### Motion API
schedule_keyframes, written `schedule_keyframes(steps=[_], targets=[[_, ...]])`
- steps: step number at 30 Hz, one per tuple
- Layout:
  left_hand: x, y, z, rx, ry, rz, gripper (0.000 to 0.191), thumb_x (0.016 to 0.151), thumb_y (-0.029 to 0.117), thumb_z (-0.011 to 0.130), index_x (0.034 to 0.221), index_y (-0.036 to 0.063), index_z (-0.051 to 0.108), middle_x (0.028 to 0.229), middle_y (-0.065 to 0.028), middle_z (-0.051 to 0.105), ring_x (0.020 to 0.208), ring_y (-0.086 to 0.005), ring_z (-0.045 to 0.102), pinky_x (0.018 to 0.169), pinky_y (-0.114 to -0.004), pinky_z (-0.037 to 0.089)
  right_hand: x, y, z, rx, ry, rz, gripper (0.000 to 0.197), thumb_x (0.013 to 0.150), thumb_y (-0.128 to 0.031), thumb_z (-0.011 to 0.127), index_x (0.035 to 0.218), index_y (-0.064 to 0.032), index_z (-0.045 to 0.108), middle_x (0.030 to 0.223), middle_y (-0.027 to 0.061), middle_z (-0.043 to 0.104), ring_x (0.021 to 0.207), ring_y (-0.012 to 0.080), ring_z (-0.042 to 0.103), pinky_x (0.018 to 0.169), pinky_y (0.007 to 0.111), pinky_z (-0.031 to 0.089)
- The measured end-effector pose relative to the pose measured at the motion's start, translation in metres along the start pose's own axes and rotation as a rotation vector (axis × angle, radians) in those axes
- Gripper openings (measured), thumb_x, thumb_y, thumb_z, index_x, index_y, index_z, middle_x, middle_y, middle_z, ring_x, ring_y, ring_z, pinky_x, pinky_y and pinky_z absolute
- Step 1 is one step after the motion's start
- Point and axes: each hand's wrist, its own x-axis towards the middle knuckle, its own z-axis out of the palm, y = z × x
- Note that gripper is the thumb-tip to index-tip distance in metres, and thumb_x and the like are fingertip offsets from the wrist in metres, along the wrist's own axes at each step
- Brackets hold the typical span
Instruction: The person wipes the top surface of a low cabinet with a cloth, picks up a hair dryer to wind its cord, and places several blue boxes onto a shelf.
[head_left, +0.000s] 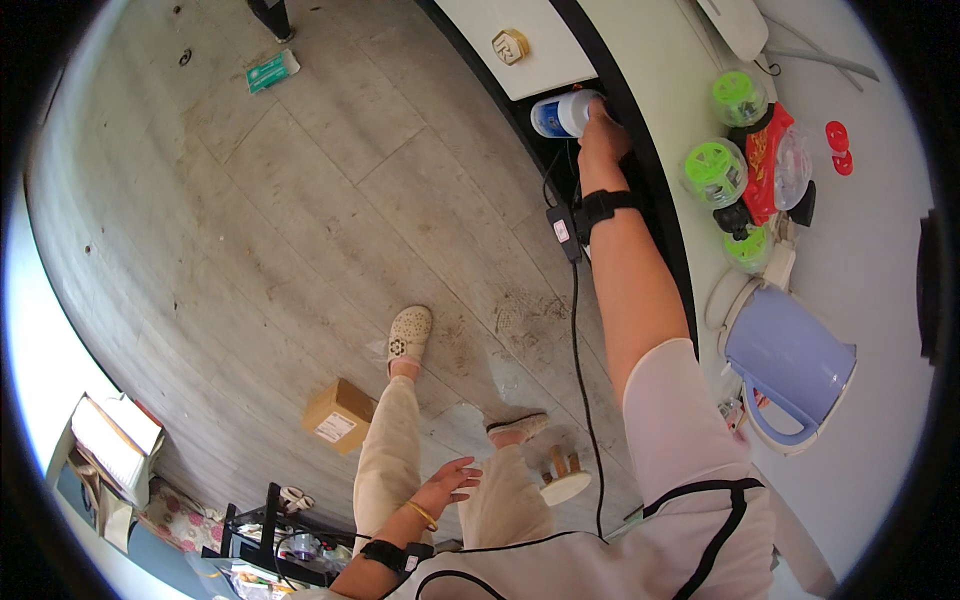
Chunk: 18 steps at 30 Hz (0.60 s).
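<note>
My right hand (602, 135) reaches into an open shelf compartment (527, 112) under the white counter. Its thumb lies against the end of a white plastic bottle (553, 117) with a blue label, which lies on its side at the opening. The other fingers are hidden behind the bottle and in shadow. My left hand (448, 480) hangs in front of my legs with its fingers spread and nothing in it. Below my right wrist, a black cable with an adapter box (562, 229) hangs out of the compartment.
A lilac electric kettle (787, 352), green-lidded jars (715, 165) and a red packet (769, 165) stand on the counter (667, 150). On the floor are a cardboard box (339, 415), a small stool (564, 486) and a green carton (270, 71). A black rack (262, 540) stands lower left.
</note>
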Motion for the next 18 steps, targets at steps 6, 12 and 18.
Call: schedule_keyframes(steps=[6, 12, 18], targets=[[0.007, 0.010, 0.007, 0.076, 0.001, -0.030, 0.048, 0.089, 0.035, 0.049, 0.130, 0.0134, 0.038, 0.120, -0.0046, 0.053, 0.108, -0.0169, 0.049, 0.090, -0.037, 0.038, 0.025, 0.008, -0.012, -0.169, -0.082, 0.073, 0.070, 0.073, -0.053, 0.064, 0.118, -0.0002, 0.052, 0.118, 0.0137, 0.053, 0.107, 0.0287, 0.049, 0.091, 0.038, 0.036], [0.004, 0.005, 0.011, 0.145, -0.016, 0.001, 0.051, 0.088, 0.038, 0.048, 0.131, 0.0130, 0.036, 0.120, -0.0069, 0.052, 0.109, -0.0201, 0.049, 0.088, -0.038, 0.039, -0.072, -0.030, -0.059, 0.060, -0.140, -0.090, 0.062, 0.075, -0.029, 0.067, 0.124, 0.0028, 0.044, 0.121, 0.0196, 0.052, 0.114, 0.0297, 0.047, 0.096, 0.034, 0.035], [0.007, -0.010, 0.002, 0.192, 0.058, -0.021, 0.057, 0.087, 0.041, 0.048, 0.134, 0.0135, 0.033, 0.122, -0.0069, 0.049, 0.109, -0.0194, 0.048, 0.088, -0.038, 0.039, -0.252, 0.000, -0.184, -0.228, -0.646, -0.059, 0.043, 0.081, -0.016, 0.061, 0.120, -0.0029, 0.049, 0.118, 0.0135, 0.054, 0.109, 0.0237, 0.052, 0.091, 0.035, 0.041]])
